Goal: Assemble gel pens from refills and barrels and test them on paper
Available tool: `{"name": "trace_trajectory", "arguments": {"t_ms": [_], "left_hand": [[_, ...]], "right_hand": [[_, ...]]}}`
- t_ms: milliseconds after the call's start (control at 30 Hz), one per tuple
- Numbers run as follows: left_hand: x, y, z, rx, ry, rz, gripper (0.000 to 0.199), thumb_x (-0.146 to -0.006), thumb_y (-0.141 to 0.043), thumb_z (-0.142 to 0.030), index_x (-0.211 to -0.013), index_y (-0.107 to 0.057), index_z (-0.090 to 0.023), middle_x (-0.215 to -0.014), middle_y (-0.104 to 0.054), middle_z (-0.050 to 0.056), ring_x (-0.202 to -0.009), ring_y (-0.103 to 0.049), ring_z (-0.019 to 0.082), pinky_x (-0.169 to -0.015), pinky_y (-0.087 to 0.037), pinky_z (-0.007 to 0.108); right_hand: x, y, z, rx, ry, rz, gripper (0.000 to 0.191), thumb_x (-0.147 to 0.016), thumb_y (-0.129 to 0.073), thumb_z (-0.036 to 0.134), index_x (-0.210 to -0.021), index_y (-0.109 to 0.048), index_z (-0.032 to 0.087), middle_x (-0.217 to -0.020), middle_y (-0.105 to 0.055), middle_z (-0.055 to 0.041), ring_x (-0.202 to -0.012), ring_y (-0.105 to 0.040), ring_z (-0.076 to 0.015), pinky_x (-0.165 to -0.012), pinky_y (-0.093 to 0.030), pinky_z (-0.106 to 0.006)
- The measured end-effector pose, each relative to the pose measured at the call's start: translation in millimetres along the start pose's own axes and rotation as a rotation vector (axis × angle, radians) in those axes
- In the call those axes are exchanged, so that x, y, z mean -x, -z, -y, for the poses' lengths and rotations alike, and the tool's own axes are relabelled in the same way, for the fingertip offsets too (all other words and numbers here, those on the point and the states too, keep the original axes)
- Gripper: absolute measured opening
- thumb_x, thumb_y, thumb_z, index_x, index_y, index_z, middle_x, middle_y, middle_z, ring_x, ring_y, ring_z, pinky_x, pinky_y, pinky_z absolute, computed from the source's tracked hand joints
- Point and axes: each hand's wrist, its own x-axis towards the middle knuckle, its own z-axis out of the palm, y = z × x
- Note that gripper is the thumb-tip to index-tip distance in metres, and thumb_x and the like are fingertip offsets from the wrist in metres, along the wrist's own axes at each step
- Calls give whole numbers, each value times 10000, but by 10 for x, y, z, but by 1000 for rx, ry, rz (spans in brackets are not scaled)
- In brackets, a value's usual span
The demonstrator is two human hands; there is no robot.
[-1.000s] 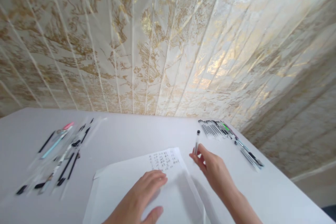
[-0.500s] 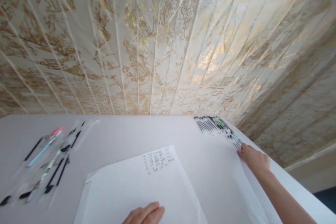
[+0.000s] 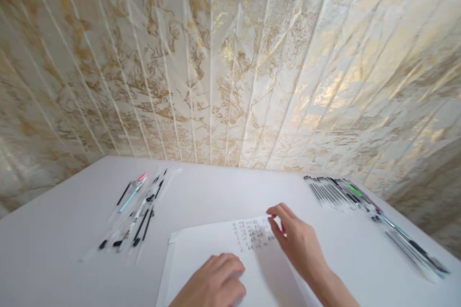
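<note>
A sheet of white paper (image 3: 205, 244) lies on the table, with rows of handwritten dark characters near its top right. My left hand (image 3: 216, 283) is over the paper's lower part, its fingers bent and the thumb a little apart. Over the writing, by the top right corner of the sheet, is my right hand (image 3: 297, 237). Its thumb and forefinger are curved with a gap between them, and no object shows in it. Both hands are slightly blurred.
Pens and caps (image 3: 144, 211) are scattered on the left of the white table (image 3: 65, 216). A row of thin dark pens (image 3: 326, 192) lies at the back right, with longer pens (image 3: 414, 249) along the right edge. A gold-patterned curtain (image 3: 230, 81) hangs behind.
My right hand has left the pens at the right edge and moved left to the top of the paper. My left hand shows more, with its fingers more bent. The view has turned left.
</note>
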Motion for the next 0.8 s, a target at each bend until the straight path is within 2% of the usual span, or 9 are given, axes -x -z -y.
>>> {"name": "trace_trajectory", "arguments": {"t_ms": [67,133,200,267,367,467,567,700,800], "left_hand": [[-81,364,60,-79,145,-16,217,-748,-529,-79,-865,-621,-237,-991,-674,47,-941,-611,221,-820,-444,307],[-138,771,191,-193,318,-93,194,-771,-485,-90,-837,-592,-238,-903,-656,17,-887,-609,191,-804,-446,280],[-147,1169,397,-427,479,-204,121,-799,-486,-165,-787,-580,-240,-885,-650,10,-861,-611,190,-795,-445,275],[-107,1507,644,-534,588,-291,113,-810,-474,-208,-797,-584,-225,-887,-647,55,-908,-600,251,-824,-428,342],[-24,1821,982,-634,714,-363,140,-815,-456,-237,-776,-589,-217,-885,-642,103,-903,-588,300,-775,-431,379],[-10,1896,1193,-688,771,-364,150,-809,-493,-277,-714,-595,-221,-868,-642,109,-912,-580,310,-748,-434,373],[-71,1835,1296,-719,795,-348,160,-773,-560,-318,-648,-586,-222,-833,-637,104,-929,-575,323,-742,-436,368],[-146,1755,1355,-734,819,-362,182,-768,-549,-281,-599,-558,-214,-792,-623,112,-946,-566,338,-784,-426,388],[-177,1768,1313,-714,814,-387,188,-800,-487,-258,-639,-565,-200,-828,-622,141,-976,-546,360,-820,-409,424]], "right_hand": [[-34,-167,335,-157,103,23,174,-931,-391,187,-887,-554,227,-822,-640,2,-494,-546,-107,-500,-414,-222],[-20,-313,518,-271,177,29,187,-923,-386,161,-883,-560,215,-777,-632,2,-486,-530,-103,-486,-394,-211],[15,-412,572,-352,240,59,197,-905,-392,137,-873,-573,208,-722,-625,6,-492,-523,-108,-485,-381,-209],[46,-456,555,-420,241,86,199,-894,-403,132,-864,-585,206,-688,-625,10,-498,-517,-112,-491,-384,-209],[56,-449,518,-488,156,95,184,-893,-419,158,-860,-594,204,-661,-621,16,-497,-510,-114,-495,-396,-208],[39,-428,526,-529,138,111,184,-874,-425,148,-846,-597,207,-655,-618,19,-510,-513,-116,-505,-399,-210],[35,-437,541,-563,134,136,185,-857,-428,133,-852,-598,207,-655,-611,22,-523,-508,-115,-517,-397,-211],[55,-480,520,-610,90,161,163,-863,-442,169,-848,-600,207,-622,-565,33,-509,-459,-110,-506,-369,-212],[57,-509,498,-680,34,180,153,-884,-453,231,-847,-599,204,-597,-517,37,-515,-413,-113,-512,-341,-229]]}}
